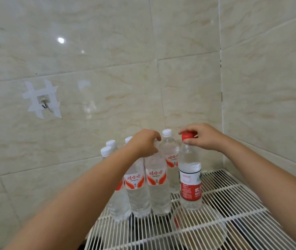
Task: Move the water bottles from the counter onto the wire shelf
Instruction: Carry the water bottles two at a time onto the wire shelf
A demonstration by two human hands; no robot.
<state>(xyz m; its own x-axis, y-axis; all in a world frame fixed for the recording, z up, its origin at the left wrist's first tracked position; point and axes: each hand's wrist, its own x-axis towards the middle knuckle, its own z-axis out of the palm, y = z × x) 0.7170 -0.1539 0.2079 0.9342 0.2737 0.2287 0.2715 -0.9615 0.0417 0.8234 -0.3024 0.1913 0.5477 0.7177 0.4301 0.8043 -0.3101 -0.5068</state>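
Bottles: red-capped bottle (pixel 190 179) and white-capped bottles (pixel 156 184) upright on wire shelf (pixel 233 201).
My right hand (pixel 204 137): fingertips pinching the red cap (pixel 187 136).
My left hand (pixel 144 144): curled over one white-capped bottle's top.
Behind: tiled wall (pixel 107 51), taped hook (pixel 44 103).

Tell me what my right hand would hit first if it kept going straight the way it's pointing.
Probably the white-capped bottle just left of the red-capped bottle that your right hand holds by the cap. Depth is unclear, so it might pass in front.
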